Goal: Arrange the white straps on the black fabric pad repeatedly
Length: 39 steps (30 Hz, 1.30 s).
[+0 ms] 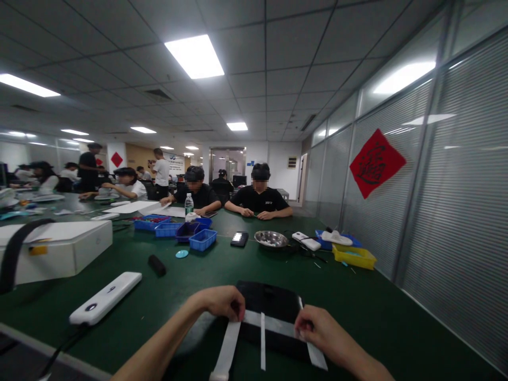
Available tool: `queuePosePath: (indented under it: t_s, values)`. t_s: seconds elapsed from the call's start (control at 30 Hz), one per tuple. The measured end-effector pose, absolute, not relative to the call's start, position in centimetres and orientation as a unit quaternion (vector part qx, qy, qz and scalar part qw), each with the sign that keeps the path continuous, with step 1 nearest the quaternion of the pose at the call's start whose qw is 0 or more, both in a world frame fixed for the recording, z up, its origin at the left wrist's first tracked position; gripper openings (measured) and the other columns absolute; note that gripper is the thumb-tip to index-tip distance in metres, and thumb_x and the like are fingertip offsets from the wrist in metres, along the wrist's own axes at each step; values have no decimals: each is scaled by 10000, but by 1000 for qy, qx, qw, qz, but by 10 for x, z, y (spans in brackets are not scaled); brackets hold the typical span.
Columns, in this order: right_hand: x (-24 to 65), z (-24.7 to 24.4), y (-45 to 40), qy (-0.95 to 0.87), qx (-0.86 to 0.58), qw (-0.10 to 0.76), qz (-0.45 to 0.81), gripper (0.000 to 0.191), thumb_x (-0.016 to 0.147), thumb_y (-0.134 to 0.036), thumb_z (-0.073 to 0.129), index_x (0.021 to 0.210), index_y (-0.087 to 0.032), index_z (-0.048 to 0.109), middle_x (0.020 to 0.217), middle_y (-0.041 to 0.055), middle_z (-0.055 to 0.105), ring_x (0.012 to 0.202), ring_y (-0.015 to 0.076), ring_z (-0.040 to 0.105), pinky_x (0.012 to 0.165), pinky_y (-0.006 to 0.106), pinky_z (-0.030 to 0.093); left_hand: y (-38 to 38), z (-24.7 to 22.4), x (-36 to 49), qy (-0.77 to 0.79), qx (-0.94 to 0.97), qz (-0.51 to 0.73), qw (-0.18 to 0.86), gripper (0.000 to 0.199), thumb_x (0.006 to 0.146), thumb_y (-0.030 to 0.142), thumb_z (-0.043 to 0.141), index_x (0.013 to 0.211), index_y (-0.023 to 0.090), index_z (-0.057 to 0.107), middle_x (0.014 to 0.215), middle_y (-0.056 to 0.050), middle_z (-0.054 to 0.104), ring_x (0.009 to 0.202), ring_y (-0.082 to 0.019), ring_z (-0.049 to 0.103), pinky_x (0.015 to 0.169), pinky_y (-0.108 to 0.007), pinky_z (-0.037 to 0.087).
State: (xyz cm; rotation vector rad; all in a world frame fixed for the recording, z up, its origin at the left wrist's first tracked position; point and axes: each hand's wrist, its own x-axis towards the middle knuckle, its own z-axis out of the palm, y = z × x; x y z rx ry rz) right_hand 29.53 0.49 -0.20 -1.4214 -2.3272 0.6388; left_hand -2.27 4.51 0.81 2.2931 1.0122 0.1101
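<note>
A flat black panel point(265, 296) lies on the green table in front of me, with a pale band point(273, 321) running across it. My left hand point(228, 302) pinches the upper end of a white strip point(228, 349) at the panel's left side; the strip hangs down toward me. A narrower white strip point(262, 341) crosses the middle of the band, touched by neither hand. At the right edge, the fingers of my right hand point(315, 325) are closed at the band's end, over another white strip point(317, 357). Their fingertips are partly hidden.
A white power bank point(107, 296) with a cable and a black cylinder point(157, 264) lie to the left, near a white box point(79, 248). Farther off are blue trays point(203, 239), a metal bowl point(271, 239) and a yellow tray point(354, 257). Co-workers point(260, 198) sit across the table.
</note>
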Motion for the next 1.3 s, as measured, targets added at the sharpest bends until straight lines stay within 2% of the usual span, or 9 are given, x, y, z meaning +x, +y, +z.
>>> queuePosePath:
  t_s: [0.2, 0.5, 0.67, 0.8, 0.93, 1.03, 1.3]
  values:
    - [291, 6, 0, -818, -509, 164, 214, 224, 725, -107, 531, 837, -197, 703, 908, 33, 634, 788, 143, 589, 663, 208, 433, 51, 4, -31, 384, 873, 33, 299, 165, 692, 194, 662, 850, 219, 702, 741, 48, 631, 668, -103, 540, 619, -192, 404]
    - [292, 7, 2, -820, -502, 151, 229, 240, 737, -135, 507, 868, -187, 701, 921, 47, 656, 812, 161, 599, 681, 224, 441, 65, -1, -49, 379, 870, 65, 308, 200, 687, 323, 709, 848, 205, 687, 739, 44, 617, 677, -101, 539, 601, -183, 394]
    - [294, 4, 9, -824, -497, 139, 233, 242, 776, -224, 494, 893, -201, 704, 933, 54, 670, 827, 180, 605, 688, 237, 442, 80, -4, -68, 514, 827, 112, 199, 256, 781, 384, 590, 941, 201, 671, 795, 35, 648, 708, -107, 573, 605, -181, 416]
    - [295, 7, 8, -815, -508, 136, 243, 265, 803, -328, 491, 907, -225, 712, 970, 65, 675, 877, 211, 607, 717, 261, 453, 88, -8, -86, 610, 775, 130, 103, 268, 825, 334, 512, 995, 177, 648, 940, -42, 656, 853, -165, 602, 739, -246, 450]
    - [293, 9, 9, -808, -513, 152, 247, 289, 807, -366, 480, 913, -229, 712, 959, 65, 685, 888, 222, 610, 745, 276, 465, 94, -16, -102, 684, 717, 134, 17, 302, 775, 263, 555, 1053, 173, 628, 1125, -125, 584, 1084, -263, 528, 914, -354, 410]
    - [292, 10, 11, -806, -514, 180, 231, 302, 805, -372, 471, 927, -227, 705, 960, 69, 687, 881, 223, 615, 757, 280, 475, 96, -22, -107, 708, 696, 123, -8, 357, 753, 301, 585, 1083, 167, 618, 1155, -140, 560, 1115, -291, 505, 931, -385, 413]
    - [294, 6, 17, -817, -515, 196, 171, 312, 826, -385, 436, 902, -229, 695, 933, 70, 675, 849, 214, 613, 752, 286, 469, 97, -26, -105, 716, 690, 107, -26, 346, 782, 341, 544, 1071, 167, 622, 1163, -134, 558, 1113, -272, 507, 936, -379, 420]
